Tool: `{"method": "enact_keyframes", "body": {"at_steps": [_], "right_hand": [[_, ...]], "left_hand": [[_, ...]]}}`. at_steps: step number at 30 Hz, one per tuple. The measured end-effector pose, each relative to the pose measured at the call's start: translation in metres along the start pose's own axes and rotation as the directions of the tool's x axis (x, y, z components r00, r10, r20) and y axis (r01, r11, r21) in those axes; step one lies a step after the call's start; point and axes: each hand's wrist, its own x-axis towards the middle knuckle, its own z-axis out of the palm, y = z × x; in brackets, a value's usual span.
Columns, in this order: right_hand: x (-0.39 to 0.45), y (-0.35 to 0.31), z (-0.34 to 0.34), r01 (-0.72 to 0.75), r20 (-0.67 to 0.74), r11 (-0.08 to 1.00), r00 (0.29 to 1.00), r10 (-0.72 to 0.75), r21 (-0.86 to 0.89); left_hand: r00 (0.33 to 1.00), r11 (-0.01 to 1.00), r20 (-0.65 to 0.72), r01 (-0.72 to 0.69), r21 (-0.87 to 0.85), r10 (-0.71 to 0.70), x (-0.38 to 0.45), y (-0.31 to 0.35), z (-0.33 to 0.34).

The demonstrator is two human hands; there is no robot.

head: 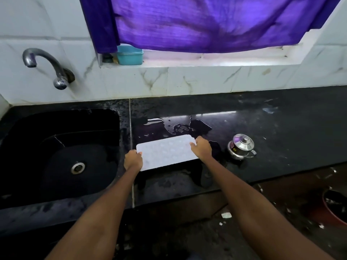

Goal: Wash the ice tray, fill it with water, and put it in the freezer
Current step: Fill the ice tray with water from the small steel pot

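Observation:
A white ice tray (167, 152) with many small round cells is held level over the black countertop, just right of the sink. My left hand (133, 160) grips its near-left corner. My right hand (201, 148) grips its far-right end. The black sink (62, 158) lies to the left, with a metal drain at its bottom. A curved metal tap (46, 67) juts from the tiled wall above the sink; no water runs from it. I cannot tell whether the cells hold water.
Water puddles lie on the black countertop (272, 128) behind the tray. A small lidded steel pot (241, 149) stands to the right. A teal box (130, 54) sits on the window sill under a purple curtain (206, 23). A red basin (334, 209) is on the floor, lower right.

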Motion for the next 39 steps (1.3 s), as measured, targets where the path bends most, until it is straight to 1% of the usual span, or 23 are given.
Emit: {"method": "enact_keyframes", "body": {"at_steps": [4, 7, 15, 18, 21, 23, 25, 27, 29, 31, 32, 33, 34, 36, 37, 38, 39], "right_hand": [[-0.007, 0.012, -0.001, 0.035, 0.024, 0.993, 0.999, -0.032, -0.112], [-0.009, 0.018, -0.002, 0.028, 0.039, 0.987, 0.999, -0.022, -0.16], [-0.019, 0.025, 0.002, 0.01, 0.054, 0.976, 0.999, 0.002, -0.219], [-0.025, 0.023, 0.003, 0.015, 0.034, 0.972, 0.999, -0.007, -0.233], [-0.031, 0.022, -0.001, 0.041, -0.033, 0.977, 0.998, -0.049, -0.209], [-0.035, 0.026, -0.004, 0.086, -0.092, 0.985, 0.991, -0.1, -0.148], [-0.038, 0.033, -0.01, 0.14, -0.154, 0.987, 0.976, -0.151, -0.079], [-0.037, 0.04, -0.026, 0.207, -0.273, 0.976, 0.937, -0.216, -0.059], [-0.031, 0.047, -0.051, 0.227, -0.398, 0.974, 0.891, -0.218, -0.027], [-0.025, 0.056, -0.076, 0.184, -0.476, 0.983, 0.863, -0.169, -0.016], [-0.022, 0.061, -0.087, 0.111, -0.495, 0.994, 0.863, -0.105, -0.017], [-0.02, 0.066, -0.095, 0.004, -0.501, 1.0, 0.866, -0.003, 0.001], [-0.018, 0.073, -0.102, -0.114, -0.488, 0.992, 0.864, 0.123, 0.049], [-0.016, 0.087, -0.111, -0.292, -0.398, 0.943, 0.855, 0.333, 0.162], [-0.015, 0.097, -0.112, -0.345, -0.348, 0.916, 0.849, 0.397, 0.204], [-0.015, 0.106, -0.112, -0.375, -0.308, 0.899, 0.848, 0.431, 0.225], [-0.014, 0.118, -0.113, -0.377, -0.274, 0.896, 0.859, 0.433, 0.235]], "left_hand": [[0.998, 1.0, -0.059, 0.026, 0.016, -0.025, -0.02, 0.002, 0.007], [0.996, 1.0, -0.084, 0.001, -0.005, -0.001, -0.029, 0.004, 0.006], [0.995, 0.996, -0.048, -0.085, -0.002, 0.084, -0.04, -0.002, 0.007], [0.994, 0.995, -0.049, -0.098, -0.01, 0.097, -0.044, -0.005, 0.009], [0.985, 0.991, -0.109, -0.131, 0.014, 0.132, -0.046, -0.006, 0.009], [0.968, 0.983, -0.169, -0.185, 0.019, 0.185, -0.05, -0.005, 0.01], [0.952, 0.973, -0.201, -0.22, 0.073, 0.231, -0.049, -0.004, 0.01], [0.939, 0.964, -0.223, -0.238, 0.121, 0.26, -0.047, 0.0, 0.01], [0.939, 0.963, -0.225, -0.236, 0.132, 0.261, -0.045, 0.009, 0.011], [0.932, 0.956, -0.225, -0.261, 0.132, 0.286, -0.049, 0.017, 0.016], [0.927, 0.951, -0.223, -0.276, 0.138, 0.302, -0.051, 0.021, 0.019], [0.925, 0.948, -0.218, -0.285, 0.144, 0.311, -0.053, 0.024, 0.023], [0.924, 0.945, -0.213, -0.293, 0.144, 0.319, -0.056, 0.029, 0.028], [0.922, 0.944, -0.208, -0.306, 0.121, 0.325, -0.062, 0.04, 0.043], [0.922, 0.944, -0.204, -0.316, 0.098, 0.33, -0.067, 0.047, 0.052], [0.92, 0.94, -0.194, -0.334, 0.067, 0.34, -0.071, 0.054, 0.06], [0.917, 0.934, -0.181, -0.356, 0.027, 0.355, -0.077, 0.063, 0.071]]}}
